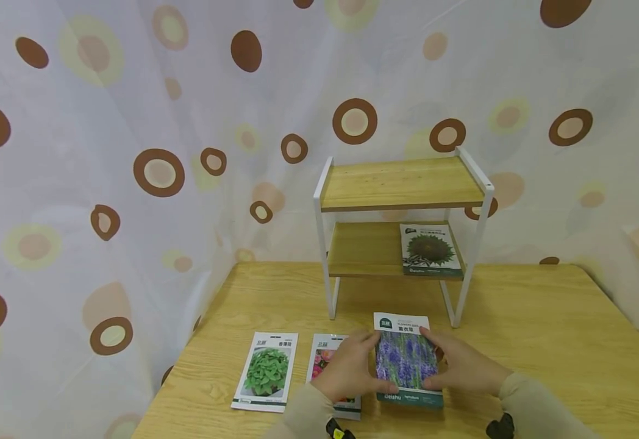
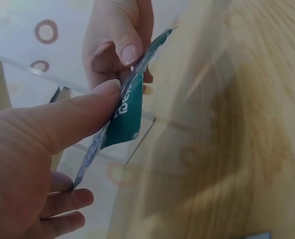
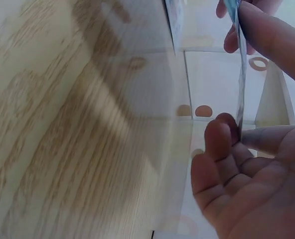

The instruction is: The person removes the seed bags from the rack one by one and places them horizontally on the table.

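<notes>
A lavender seed packet (image 1: 406, 356) with purple flowers and a green bottom band is held between both hands. My left hand (image 1: 352, 369) pinches its left edge, thumb on the front and fingers behind. On the other edge, my right hand (image 1: 459, 366) grips it the same way. In the left wrist view the packet (image 2: 125, 119) is seen nearly edge-on, raised over the table and slightly bent. The right wrist view shows its thin edge (image 3: 241, 84) between thumb and fingers. Partly hidden under the left hand lies a seed packet with pink flowers (image 1: 325, 356).
A seed packet with green leaves (image 1: 266, 373) lies at the left on the wooden table (image 1: 544, 341). Behind the hands stands a two-tier shelf (image 1: 402, 183) with white legs. A sunflower seed packet (image 1: 430, 250) rests on the right of its lower board. A dotted curtain hangs behind.
</notes>
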